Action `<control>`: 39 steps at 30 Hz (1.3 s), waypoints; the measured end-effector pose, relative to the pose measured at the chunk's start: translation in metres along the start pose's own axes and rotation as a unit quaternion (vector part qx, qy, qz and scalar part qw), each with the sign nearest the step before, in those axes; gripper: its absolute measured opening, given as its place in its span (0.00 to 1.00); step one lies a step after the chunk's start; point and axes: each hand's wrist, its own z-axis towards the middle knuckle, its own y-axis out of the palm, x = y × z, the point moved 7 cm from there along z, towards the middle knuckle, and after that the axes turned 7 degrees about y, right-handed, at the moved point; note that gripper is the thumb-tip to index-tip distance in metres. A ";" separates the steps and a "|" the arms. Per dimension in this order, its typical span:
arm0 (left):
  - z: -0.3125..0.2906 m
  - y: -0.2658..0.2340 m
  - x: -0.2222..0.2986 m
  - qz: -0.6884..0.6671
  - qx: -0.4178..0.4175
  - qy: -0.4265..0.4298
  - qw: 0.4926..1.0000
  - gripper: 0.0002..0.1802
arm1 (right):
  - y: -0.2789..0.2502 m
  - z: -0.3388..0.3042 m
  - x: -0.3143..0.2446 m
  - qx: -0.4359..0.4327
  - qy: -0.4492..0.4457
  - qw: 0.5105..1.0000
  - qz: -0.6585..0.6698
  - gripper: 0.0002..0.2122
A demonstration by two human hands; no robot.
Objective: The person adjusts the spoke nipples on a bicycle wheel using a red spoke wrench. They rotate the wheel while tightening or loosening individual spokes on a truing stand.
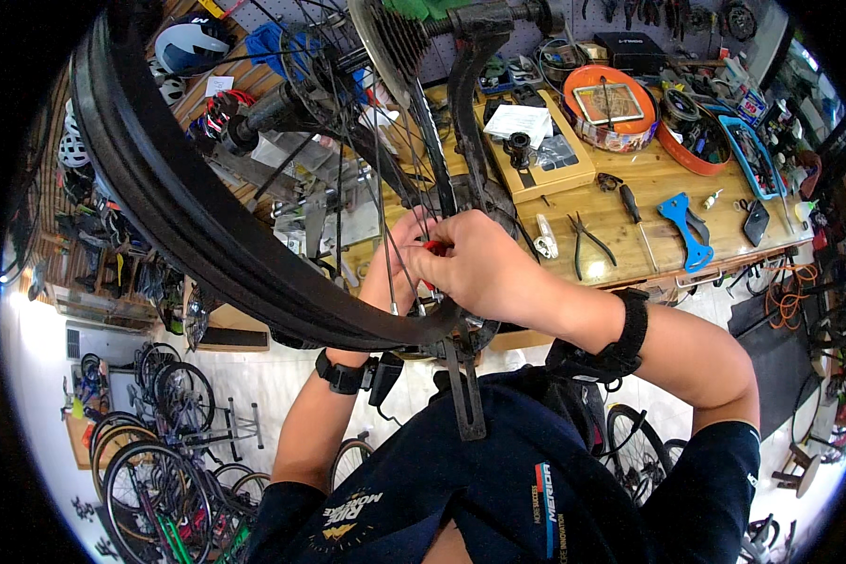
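Observation:
A bicycle wheel with a black rim (174, 221) stands in a dark metal truing stand (470, 94), its cassette (390, 47) at the top. My right hand (484, 258) is closed in a pinch on a small red spoke wrench (435, 248), at the spokes just above the rim. My left hand (401, 240) reaches up from behind the rim and meets the right among the spokes (379, 188). Its fingers are curled in close to the wrench; what they grip is partly hidden by the spokes and my right hand.
On the wooden workbench (630, 254) lie pliers (589, 246), a screwdriver (637, 224), a blue tool (686, 230) and a cardboard box (540, 174). Farther back are an orange round tray (578, 85) and a blue bin (752, 155). Several bicycles (160, 470) stand lower left.

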 end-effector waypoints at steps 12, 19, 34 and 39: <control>0.001 0.011 0.020 0.033 -0.002 0.024 0.999 0.31 | 0.002 -0.002 -0.028 -0.019 -0.076 0.986 -0.145 0.18; 0.004 0.004 0.008 -0.007 -0.003 0.067 0.998 0.33 | 0.009 0.011 0.001 -0.211 -0.044 0.970 0.112 0.16; -0.008 0.020 0.076 -0.005 -0.087 -0.070 0.994 0.18 | -0.004 -0.020 -0.011 -0.109 -0.119 0.987 -0.013 0.17; 0.004 0.038 0.089 0.032 -0.134 -0.033 0.990 0.14 | -0.033 -0.038 -0.021 -0.184 -0.026 0.981 0.057 0.20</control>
